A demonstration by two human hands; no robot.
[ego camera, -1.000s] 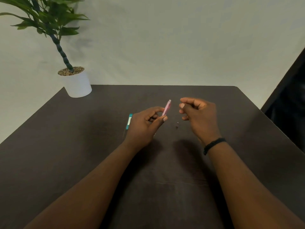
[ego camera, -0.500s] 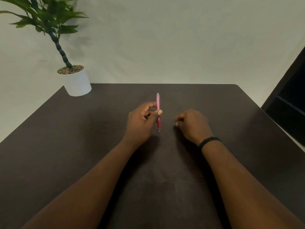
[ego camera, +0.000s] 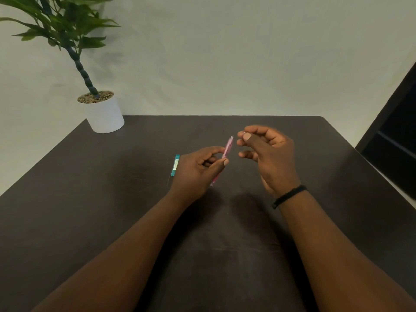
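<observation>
Now, left hand: thumb and forefinger pinch the slim pink plastic pen at mid-barrel. The other fingers are curled toward the palm.
Pen attitude: tilted, with the pale upper end pointing up and away from the person and the lower tip down near the table. Contact between tip and table cannot be told.
Pen position: over the dark brown wooden table, well to the right of the white cylindrical plant pot and nearer the person than the pot.
Right hand: raised and motion-blurred, farther right of the pot than the pen. The thumb tip is pressed against the forefinger tip just beside the pen's upper end, apart from it. The remaining fingers are loosely curled.
Right-hand grip: cannot tell whether anything sits between the pressed tips, as it is too small and blurred.
Teal item: narrow flat teal strip with a pale label, lying on the table between the pot and the left hand, just beside the back of that hand.
Wrist: thin black band around the right wrist.
Pot: at the table's far left corner, topped with pebbles. A green-leaved plant on a dark ringed stem leans left.
Background: pale plain wall behind the pot, and a dark panel far to its right.
</observation>
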